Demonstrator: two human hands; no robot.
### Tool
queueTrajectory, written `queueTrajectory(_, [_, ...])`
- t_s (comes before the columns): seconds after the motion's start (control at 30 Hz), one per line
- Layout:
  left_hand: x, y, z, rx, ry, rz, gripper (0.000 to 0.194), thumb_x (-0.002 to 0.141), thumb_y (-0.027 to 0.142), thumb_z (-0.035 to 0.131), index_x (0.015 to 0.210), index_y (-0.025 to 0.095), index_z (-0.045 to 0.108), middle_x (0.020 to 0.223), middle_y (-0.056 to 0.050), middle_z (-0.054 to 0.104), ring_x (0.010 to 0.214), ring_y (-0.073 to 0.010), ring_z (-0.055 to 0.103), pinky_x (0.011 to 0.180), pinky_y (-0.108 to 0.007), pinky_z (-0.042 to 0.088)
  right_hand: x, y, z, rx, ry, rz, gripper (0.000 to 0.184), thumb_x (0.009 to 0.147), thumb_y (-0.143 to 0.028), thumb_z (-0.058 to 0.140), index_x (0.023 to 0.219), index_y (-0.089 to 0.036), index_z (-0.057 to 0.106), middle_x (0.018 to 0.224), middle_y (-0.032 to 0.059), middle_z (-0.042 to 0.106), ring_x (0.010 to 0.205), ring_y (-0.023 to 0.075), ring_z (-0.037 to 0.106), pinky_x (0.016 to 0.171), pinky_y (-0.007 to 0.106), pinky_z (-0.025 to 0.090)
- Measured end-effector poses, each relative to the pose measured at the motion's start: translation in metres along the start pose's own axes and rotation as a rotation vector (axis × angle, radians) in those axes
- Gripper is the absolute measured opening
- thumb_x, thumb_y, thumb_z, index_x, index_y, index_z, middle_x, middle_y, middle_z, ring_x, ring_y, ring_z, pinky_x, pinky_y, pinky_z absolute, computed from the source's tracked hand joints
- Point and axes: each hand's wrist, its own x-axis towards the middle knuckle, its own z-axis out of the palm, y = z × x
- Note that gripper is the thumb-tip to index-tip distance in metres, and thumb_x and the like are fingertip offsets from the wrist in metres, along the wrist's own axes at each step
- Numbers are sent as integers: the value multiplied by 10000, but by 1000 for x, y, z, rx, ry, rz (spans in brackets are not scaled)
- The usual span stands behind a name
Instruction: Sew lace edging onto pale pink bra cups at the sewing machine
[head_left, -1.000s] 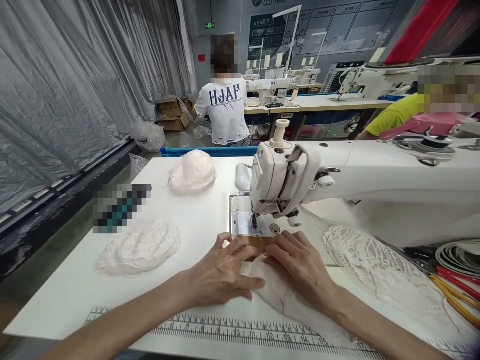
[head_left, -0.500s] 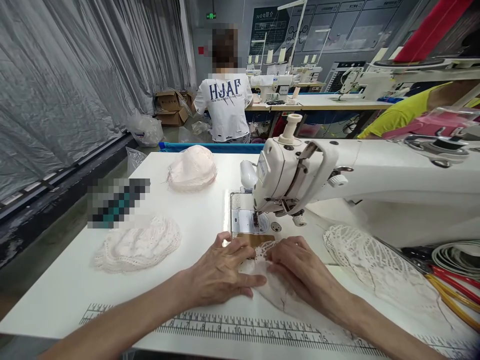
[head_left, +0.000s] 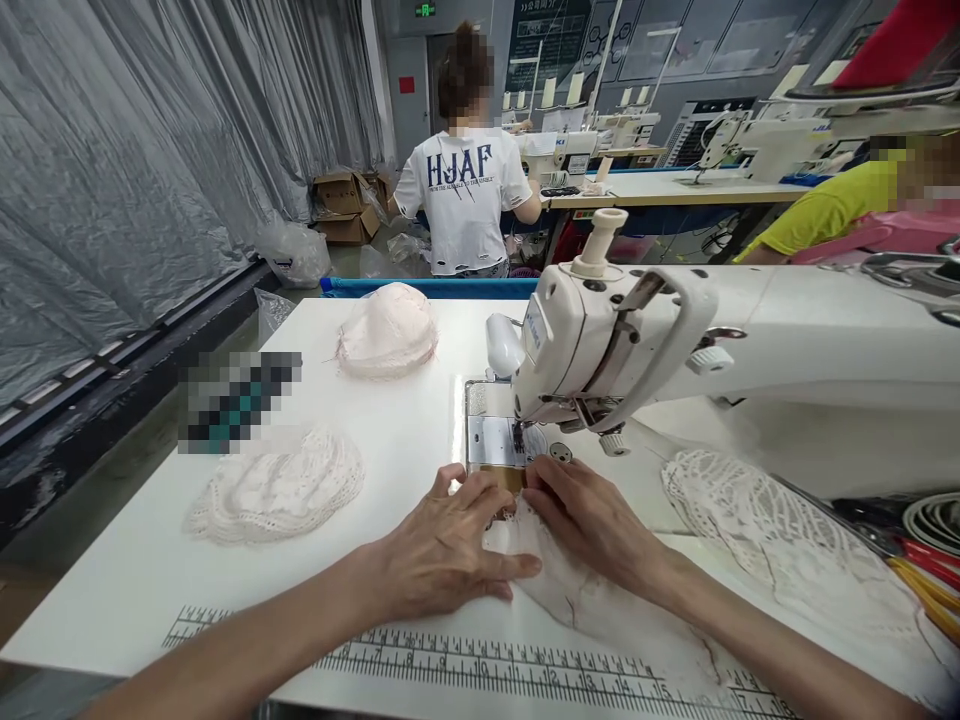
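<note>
My right hand [head_left: 592,515] pinches the upper edge of a sheer white lace fabric piece [head_left: 559,585], just in front of the needle plate [head_left: 499,440]. On the left side of that piece rests my left hand [head_left: 450,550], palm down, thumb stretched out and fingers apart, fingertips on the lace edge. The fabric trails toward the lower right, partly under my right forearm. Above the hands stands the head of a white sewing machine [head_left: 592,340]; its presser foot [head_left: 518,435] is just beyond my fingertips. A brown-gold plate [head_left: 501,478] shows between the hands.
Stacked lace pieces [head_left: 277,485] lie at left, with a pale pink cup-shaped piece [head_left: 386,330] behind. More lace [head_left: 780,540] lies at right, near orange-handled tools [head_left: 926,590]. A printed ruler [head_left: 480,668] runs along the front. A person in white [head_left: 469,200] works beyond; another wears yellow [head_left: 832,205].
My right hand has moved up and slightly left with the lace edge, closer to the needle plate. My left hand has barely shifted. The camera view has tilted slightly.
</note>
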Motion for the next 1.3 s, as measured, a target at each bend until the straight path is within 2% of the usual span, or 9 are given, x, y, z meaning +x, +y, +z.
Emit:
queueTrajectory(0.2, [0,1,-2,-11,-30,-17,278,894,361,487,1171,362,506,1133,-92,457,1112,-254,385,879,-429,214,-1,2,6,-68,8,-32,167,937,-173,305,785,-208,366,649,-6,504,522,136,424,556,287,364])
queueTrajectory(0.4, [-1,0,-1,-24,24,13,265,893,353,503,1156,338,530,1252,-47,478,1159,-228,359,915,-411,170,-1,1,10,-129,31,-71,189,926,-147,295,761,-206,366,662,8,507,531,144,432,573,299,367])
queueTrajectory(0.63, [0,0,2,-16,29,21,264,890,372,509,1148,329,548,1200,-11,554,1130,-216,399,898,-399,168,0,1,12,-105,60,-95,188,919,-119,287,781,-195,389,680,14,513,547,143,438,583,290,363])
queueTrajectory(0.8, [-1,-1,2,-2,39,19,260,884,389,515,1132,323,553,1193,-19,554,1119,-219,412,892,-403,174,0,2,3,-244,99,-37,186,922,-126,319,801,-171,454,670,23,530,559,151,449,595,303,330])
queueTrajectory(0.93, [1,-2,-2,7,15,19,259,891,400,497,1140,344,540,1178,-21,549,1119,-218,408,883,-411,175,-15,-9,-15,-239,162,-133,163,913,-117,367,907,-166,522,913,90,603,790,198,538,711,349,345])
queueTrajectory(1.0, [3,-2,-4,21,-1,22,272,893,400,491,1158,353,527,1177,-35,538,1124,-220,404,884,-415,178,-24,-14,-20,-176,106,-199,143,909,-137,409,935,-185,541,991,77,609,897,205,546,781,366,343])
queueTrajectory(1.07, [5,-2,-6,40,-11,20,279,890,402,492,1164,358,523,1191,-56,518,1133,-229,398,889,-424,181,-31,-15,-22,-163,32,-198,114,903,-190,454,950,-188,558,983,67,622,903,205,560,797,368,352])
queueTrajectory(1.13, [7,-4,-7,65,-20,13,276,888,409,489,1157,359,525,1216,-74,491,1144,-240,390,890,-437,186,-33,-10,-21,-188,8,-168,148,897,-252,485,991,-172,566,1005,81,628,902,213,572,807,376,365])
queueTrajectory(1.3, [18,-18,-3,155,-21,-5,322,873,439,493,1187,367,503,1229,-96,468,1087,-257,414,857,-445,223,-18,16,-18,-271,75,-193,266,937,-326,422,1081,-148,557,1104,111,629,930,224,592,831,393,370])
